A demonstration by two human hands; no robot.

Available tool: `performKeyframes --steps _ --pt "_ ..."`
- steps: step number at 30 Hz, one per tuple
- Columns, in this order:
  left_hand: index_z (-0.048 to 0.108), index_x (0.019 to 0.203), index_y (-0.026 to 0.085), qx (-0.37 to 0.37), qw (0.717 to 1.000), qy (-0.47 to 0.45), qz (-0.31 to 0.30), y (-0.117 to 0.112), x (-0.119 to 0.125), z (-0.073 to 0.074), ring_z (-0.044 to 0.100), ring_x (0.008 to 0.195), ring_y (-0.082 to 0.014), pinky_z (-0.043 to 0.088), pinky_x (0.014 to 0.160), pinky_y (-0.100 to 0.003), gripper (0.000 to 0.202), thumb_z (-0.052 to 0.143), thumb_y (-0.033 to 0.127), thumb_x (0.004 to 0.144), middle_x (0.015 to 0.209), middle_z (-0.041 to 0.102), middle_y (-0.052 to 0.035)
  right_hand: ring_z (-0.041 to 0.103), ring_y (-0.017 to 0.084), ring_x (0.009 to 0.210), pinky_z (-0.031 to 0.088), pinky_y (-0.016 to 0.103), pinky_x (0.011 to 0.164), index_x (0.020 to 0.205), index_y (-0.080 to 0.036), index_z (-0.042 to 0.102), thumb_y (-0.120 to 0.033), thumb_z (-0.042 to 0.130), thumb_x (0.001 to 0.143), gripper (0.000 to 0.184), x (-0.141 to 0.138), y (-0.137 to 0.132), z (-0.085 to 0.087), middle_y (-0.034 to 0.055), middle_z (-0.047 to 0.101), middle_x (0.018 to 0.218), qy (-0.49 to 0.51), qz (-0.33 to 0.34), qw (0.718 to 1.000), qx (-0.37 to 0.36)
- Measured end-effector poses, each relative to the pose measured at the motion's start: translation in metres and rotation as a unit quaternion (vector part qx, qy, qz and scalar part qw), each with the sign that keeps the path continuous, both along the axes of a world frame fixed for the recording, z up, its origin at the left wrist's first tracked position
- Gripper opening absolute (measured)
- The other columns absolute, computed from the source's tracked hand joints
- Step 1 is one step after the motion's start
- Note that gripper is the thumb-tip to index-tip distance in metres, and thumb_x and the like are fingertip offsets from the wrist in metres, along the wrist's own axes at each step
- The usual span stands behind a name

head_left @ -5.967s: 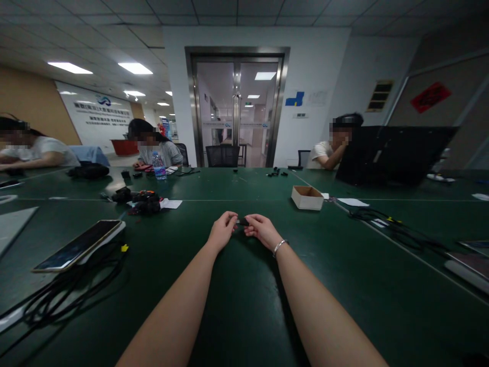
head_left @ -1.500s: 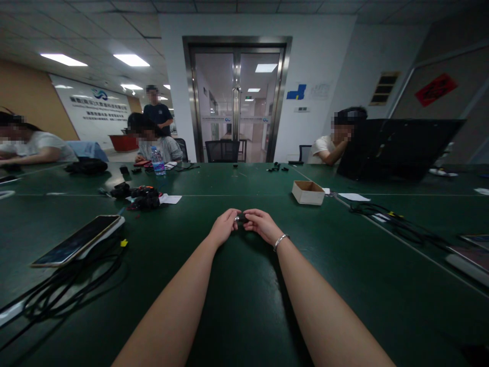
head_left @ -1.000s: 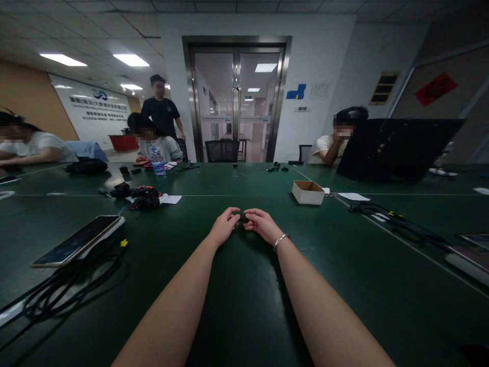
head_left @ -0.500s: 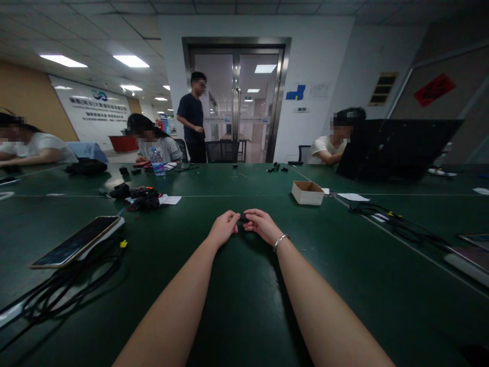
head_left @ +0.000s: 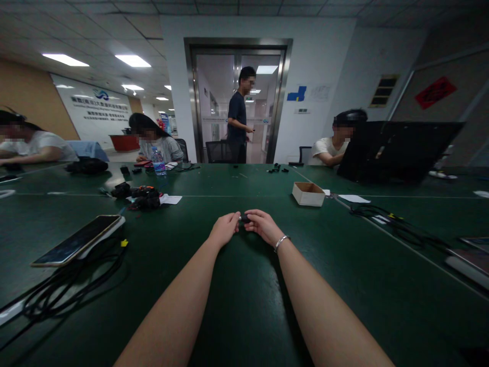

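Note:
Straight ahead, both hands meet over the green table. A small dark piece sits between their fingertips; it is too small to name. My right hand, with a silver bangle at the wrist, pinches its right end. On the other side, the thumb and fingers of my left hand close at its left end, where a tiny pale spot shows. Most of the piece is covered by fingers.
An open pale box stands right of my hands. To the left lie a phone, looped black cables and black gear. A bottle and a large black monitor stand farther back. Several people are beyond.
A little more of the dark piece shows between my fingertips, with a pale spot at its left end. Behind the table, the standing person has walked right, in front of the door.

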State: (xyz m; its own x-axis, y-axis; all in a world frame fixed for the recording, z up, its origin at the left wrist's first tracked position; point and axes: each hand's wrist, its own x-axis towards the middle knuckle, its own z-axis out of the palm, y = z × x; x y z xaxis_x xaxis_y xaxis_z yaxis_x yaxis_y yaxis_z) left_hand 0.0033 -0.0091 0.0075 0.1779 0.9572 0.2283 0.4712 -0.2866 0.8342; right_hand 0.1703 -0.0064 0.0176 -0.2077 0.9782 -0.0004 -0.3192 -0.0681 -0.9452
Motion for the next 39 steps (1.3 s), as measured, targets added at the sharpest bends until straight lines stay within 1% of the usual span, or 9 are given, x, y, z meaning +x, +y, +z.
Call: performKeyframes --steps 4,7,9,12,14,26,29,33,39 --pt "0.059 0.081 0.02 0.003 1.0 -0.005 0.006 -0.0017 0.0004 0.0029 0.056 0.062 -0.014 0.04 0.062 -0.025 0.04 0.043 0.057 0.086 0.073 0.063 0.0003 0.065 0.012 0.054 0.057 0.023 0.055 0.086 -0.014 0.063 -0.008 0.062 0.08 0.008 0.0006 0.0004 -0.0009 0.0034 0.066 0.069 0.005 -0.003 1.0 0.0" --pt "0.059 0.071 0.019 -0.001 1.0 0.024 0.012 -0.0014 0.0006 0.0036 0.056 0.061 -0.0154 0.038 0.062 -0.027 0.05 0.034 0.058 0.088 0.065 0.06 -0.001 0.064 0.011 0.054 0.057 0.023 0.055 0.087 -0.014 0.064 -0.009 0.063 0.08 0.008 0.0011 -0.0001 -0.0005 0.0033 0.066 0.068 0.003 0.003 1.0 0.002" --pt "0.059 0.071 0.019 -0.001 1.0 0.021 0.016 -0.0013 0.0007 0.0041 0.054 0.06 -0.0154 0.038 0.062 -0.027 0.052 0.031 0.059 0.089 0.064 0.06 -0.0011 0.064 0.011 0.054 0.057 0.023 0.055 0.087 -0.014 0.064 -0.009 0.063 0.081 0.008 0.0013 -0.0004 0.0001 0.003 0.066 0.067 0.001 0.001 1.0 -0.001" --pt "0.058 0.073 0.019 0.015 1.0 0.022 0.011 -0.002 0.0005 0.0056 0.053 0.061 -0.0146 0.036 0.06 -0.026 0.046 0.036 0.056 0.088 0.068 0.061 -0.0005 0.064 0.011 0.054 0.057 0.023 0.055 0.087 -0.014 0.063 -0.009 0.063 0.081 0.008 0.0013 -0.0008 0.0012 0.0037 0.066 0.069 0.0 -0.002 1.0 -0.007" --pt "0.058 0.07 0.019 0.022 0.999 0.036 0.011 -0.0027 0.0002 0.0067 0.052 0.061 -0.0148 0.035 0.06 -0.026 0.045 0.036 0.054 0.089 0.066 0.059 -0.0006 0.065 0.011 0.054 0.057 0.022 0.055 0.088 -0.013 0.063 -0.009 0.063 0.081 0.008 0.0012 -0.001 0.0018 0.0045 0.067 0.071 -0.003 -0.002 1.0 -0.008" --pt "0.063 0.081 0.02 0.014 1.0 0.01 0.021 -0.0005 -0.0009 0.0029 0.052 0.06 -0.0145 0.036 0.059 -0.025 0.042 0.042 0.056 0.086 0.066 0.061 0.0009 0.065 0.011 0.053 0.057 0.022 0.054 0.087 -0.014 0.063 -0.009 0.064 0.08 0.009 0.0005 -0.0001 -0.0002 0.0028 0.066 0.07 0.001 -0.001 1.0 -0.006" --pt "0.062 0.078 0.019 0.016 0.999 0.013 0.027 -0.0015 -0.0012 0.0048 0.051 0.059 -0.0143 0.035 0.058 -0.026 0.042 0.042 0.055 0.087 0.065 0.06 0.0007 0.065 0.011 0.053 0.057 0.021 0.055 0.087 -0.014 0.063 -0.008 0.064 0.08 0.01 0.0002 -0.0005 0.0004 0.0024 0.066 0.068 -0.003 -0.002 1.0 -0.006" --pt "0.059 0.068 0.019 0.027 0.999 0.034 0.033 -0.0032 -0.0014 0.0075 0.049 0.057 -0.0144 0.032 0.057 -0.027 0.045 0.041 0.055 0.087 0.062 0.058 0.0001 0.065 0.011 0.055 0.056 0.02 0.055 0.09 -0.014 0.063 -0.007 0.065 0.079 0.013 0.0007 -0.0017 0.0008 0.003 0.066 0.072 -0.014 0.002 1.0 0.001" --pt "0.054 0.06 0.019 0.017 0.998 0.036 0.042 -0.0013 -0.0032 0.0096 0.049 0.055 -0.015 0.031 0.057 -0.027 0.048 0.04 0.055 0.087 0.056 0.053 0.0 0.067 0.011 0.063 0.057 0.021 0.061 0.094 -0.016 0.064 -0.007 0.069 0.075 0.021 0.0036 -0.0032 0.0006 0.0009 0.064 0.077 -0.015 0.044 0.998 0.035"
